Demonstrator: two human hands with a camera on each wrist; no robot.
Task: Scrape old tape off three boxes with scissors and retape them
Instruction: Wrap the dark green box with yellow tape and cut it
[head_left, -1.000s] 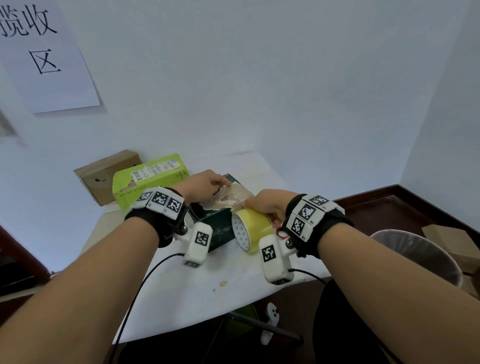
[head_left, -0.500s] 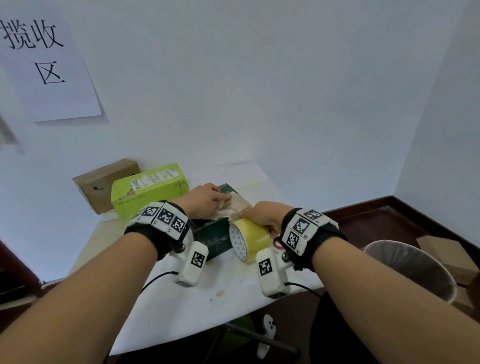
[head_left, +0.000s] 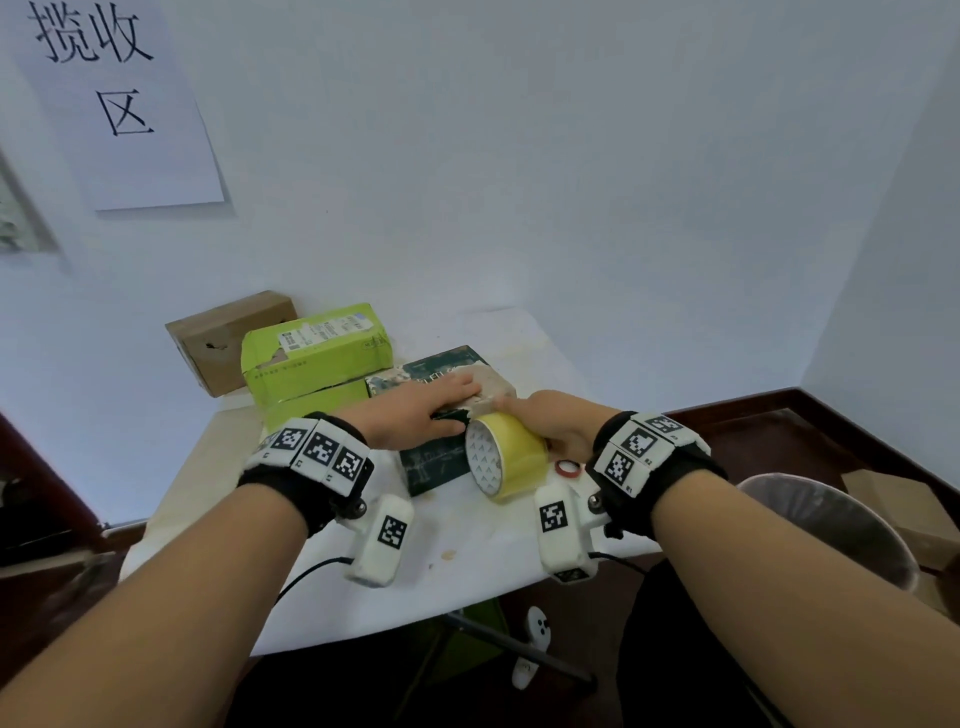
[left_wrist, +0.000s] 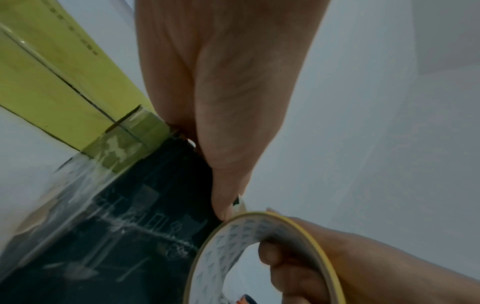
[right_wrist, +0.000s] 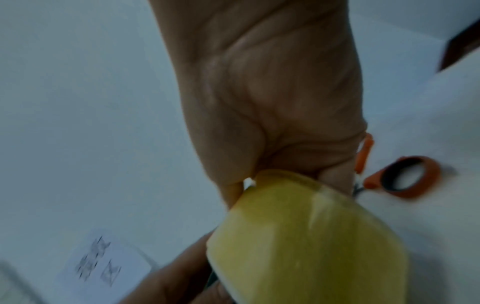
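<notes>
A dark green box (head_left: 436, 463) lies on the white table (head_left: 467, 551). My left hand (head_left: 415, 410) rests flat on its top with straight fingers. In the left wrist view the thumb (left_wrist: 228, 185) runs down the box's dark side (left_wrist: 116, 236). My right hand (head_left: 550, 423) grips a yellow tape roll (head_left: 511, 457) against the box's near right corner, fingers curled through the core (left_wrist: 275, 259). The roll (right_wrist: 298, 236) fills the right wrist view. Orange-handled scissors (head_left: 567, 467) lie on the table just right of the roll, with one handle ring (right_wrist: 405, 176) showing.
A lime green box (head_left: 317, 358) stands against the dark box's far left side, with a brown cardboard box (head_left: 228, 338) behind it at the wall. A lined waste bin (head_left: 831, 525) stands on the floor to the right, by more cardboard boxes (head_left: 883, 499).
My left hand's fingers, curled at the box top before, now lie flat and straight on it. The right hand still holds the roll at the box's corner.
</notes>
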